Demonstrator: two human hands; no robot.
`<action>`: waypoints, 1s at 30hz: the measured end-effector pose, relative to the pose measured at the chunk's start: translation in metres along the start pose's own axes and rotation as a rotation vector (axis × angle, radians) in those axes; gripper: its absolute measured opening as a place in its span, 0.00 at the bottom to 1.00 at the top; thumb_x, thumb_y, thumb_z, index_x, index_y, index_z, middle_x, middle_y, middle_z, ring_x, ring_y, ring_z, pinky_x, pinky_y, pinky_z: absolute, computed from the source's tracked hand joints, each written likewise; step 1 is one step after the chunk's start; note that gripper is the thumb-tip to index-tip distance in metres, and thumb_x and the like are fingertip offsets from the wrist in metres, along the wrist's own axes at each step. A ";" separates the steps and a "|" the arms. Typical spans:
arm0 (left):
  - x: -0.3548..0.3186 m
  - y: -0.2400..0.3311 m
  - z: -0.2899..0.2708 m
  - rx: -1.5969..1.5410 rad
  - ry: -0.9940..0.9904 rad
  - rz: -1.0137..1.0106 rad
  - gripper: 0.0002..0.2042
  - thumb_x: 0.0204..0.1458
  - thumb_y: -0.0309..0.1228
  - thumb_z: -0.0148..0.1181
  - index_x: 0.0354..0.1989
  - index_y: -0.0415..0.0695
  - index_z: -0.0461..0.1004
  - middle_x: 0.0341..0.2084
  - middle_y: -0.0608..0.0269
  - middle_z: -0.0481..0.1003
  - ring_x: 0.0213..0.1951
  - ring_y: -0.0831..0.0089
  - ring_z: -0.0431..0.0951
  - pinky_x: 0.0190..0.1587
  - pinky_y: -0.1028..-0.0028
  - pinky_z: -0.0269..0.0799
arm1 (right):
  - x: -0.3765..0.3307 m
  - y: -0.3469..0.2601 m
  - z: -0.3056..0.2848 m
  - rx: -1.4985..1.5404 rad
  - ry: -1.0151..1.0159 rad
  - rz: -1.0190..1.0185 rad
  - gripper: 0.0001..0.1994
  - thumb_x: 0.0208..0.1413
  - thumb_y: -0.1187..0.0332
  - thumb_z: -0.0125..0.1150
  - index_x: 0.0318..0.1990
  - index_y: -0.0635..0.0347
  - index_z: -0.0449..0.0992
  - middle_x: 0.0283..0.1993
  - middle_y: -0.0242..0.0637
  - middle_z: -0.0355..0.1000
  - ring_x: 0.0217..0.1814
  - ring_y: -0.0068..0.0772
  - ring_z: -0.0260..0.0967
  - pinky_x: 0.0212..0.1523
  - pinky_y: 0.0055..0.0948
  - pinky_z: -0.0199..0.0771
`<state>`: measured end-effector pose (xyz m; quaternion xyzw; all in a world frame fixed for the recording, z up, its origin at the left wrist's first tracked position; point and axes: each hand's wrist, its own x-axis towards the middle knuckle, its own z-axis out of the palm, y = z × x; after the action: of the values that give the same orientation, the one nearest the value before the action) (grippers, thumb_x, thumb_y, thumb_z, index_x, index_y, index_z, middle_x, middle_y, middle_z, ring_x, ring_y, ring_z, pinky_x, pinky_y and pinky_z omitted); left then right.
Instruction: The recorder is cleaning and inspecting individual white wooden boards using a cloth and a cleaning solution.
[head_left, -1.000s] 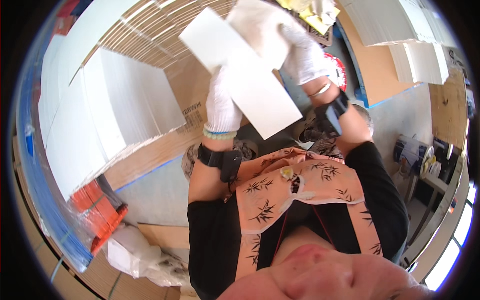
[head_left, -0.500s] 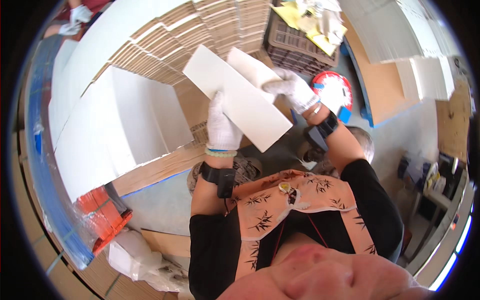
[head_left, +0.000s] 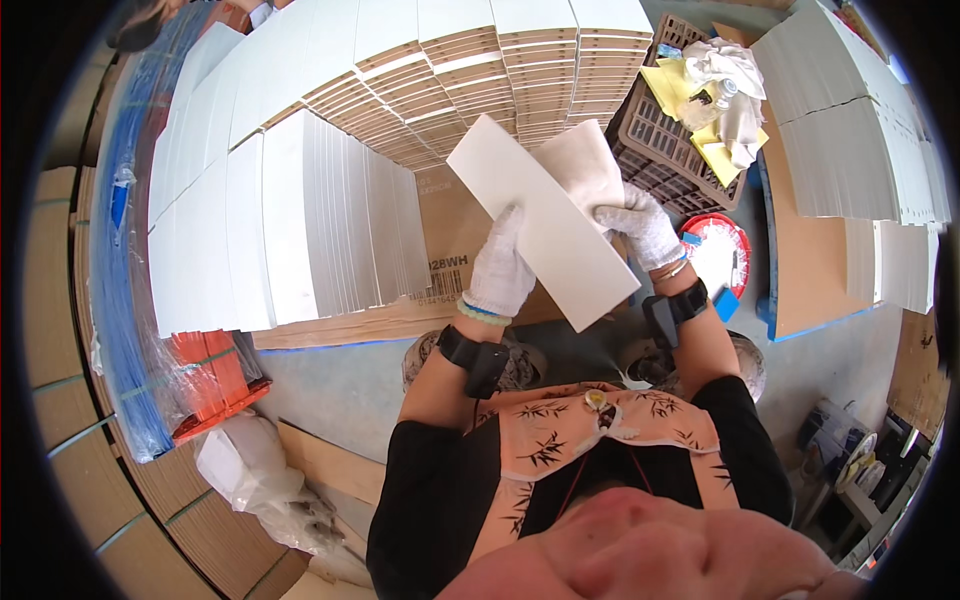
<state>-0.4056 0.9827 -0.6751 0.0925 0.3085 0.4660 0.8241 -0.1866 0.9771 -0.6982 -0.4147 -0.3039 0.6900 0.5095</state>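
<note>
My left hand (head_left: 502,265), in a white knit glove, grips a narrow white rectangular panel (head_left: 550,230), thumb lying on its face. The panel is held slanted in the air, upper end to the left; the fingers behind it are hidden. My right hand (head_left: 645,228), gloved as well, is closed on an off-white cloth (head_left: 583,165). Part of the cloth disappears behind the panel, so I cannot tell whether the two touch there. Left of my hands, a row of white panels (head_left: 365,215) stands on edge over a brown cardboard sheet (head_left: 450,225).
Beyond my hands rise stacked white-faced boards (head_left: 450,75) with brown edges. A brown plastic crate (head_left: 655,150) bears rags and yellow sheets. A red-rimmed white bucket (head_left: 718,255) stands on the floor beside it. More white panels (head_left: 850,130) are stacked at right, wrapped blue material (head_left: 125,260) at left.
The view has shifted, so my hands, the panel and surroundings appear farther right. The cloth shows higher beside the panel. Another person's gloved hands at the upper left have mostly left the picture.
</note>
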 end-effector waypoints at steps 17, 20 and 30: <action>0.039 0.000 0.012 0.098 -0.026 0.102 0.25 0.63 0.46 0.50 0.62 0.45 0.63 0.57 0.60 0.69 0.60 0.63 0.68 0.63 0.61 0.65 | 0.032 -0.016 -0.041 -0.525 -0.211 0.148 0.15 0.55 0.60 0.66 0.44 0.61 0.79 0.30 0.34 0.77 0.28 0.23 0.73 0.27 0.23 0.72; 0.043 0.002 0.010 0.110 -0.010 0.118 0.23 0.63 0.44 0.50 0.62 0.44 0.63 0.57 0.60 0.69 0.60 0.63 0.68 0.63 0.60 0.65 | 0.044 -0.032 -0.067 -0.445 -0.100 0.168 0.17 0.56 0.56 0.66 0.44 0.60 0.79 0.29 0.32 0.77 0.27 0.22 0.73 0.26 0.23 0.72; 0.048 -0.004 0.002 0.717 0.229 0.148 0.20 0.64 0.41 0.48 0.52 0.36 0.71 0.43 0.60 0.76 0.42 0.68 0.78 0.42 0.69 0.74 | 0.137 -0.063 -0.241 -1.068 1.168 -0.290 0.38 0.41 0.48 0.71 0.55 0.70 0.72 0.48 0.54 0.76 0.51 0.47 0.75 0.54 0.37 0.72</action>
<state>-0.3840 1.0204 -0.6958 0.3441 0.5344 0.3940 0.6639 0.0360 1.1262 -0.7948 -0.8526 -0.3281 0.0501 0.4036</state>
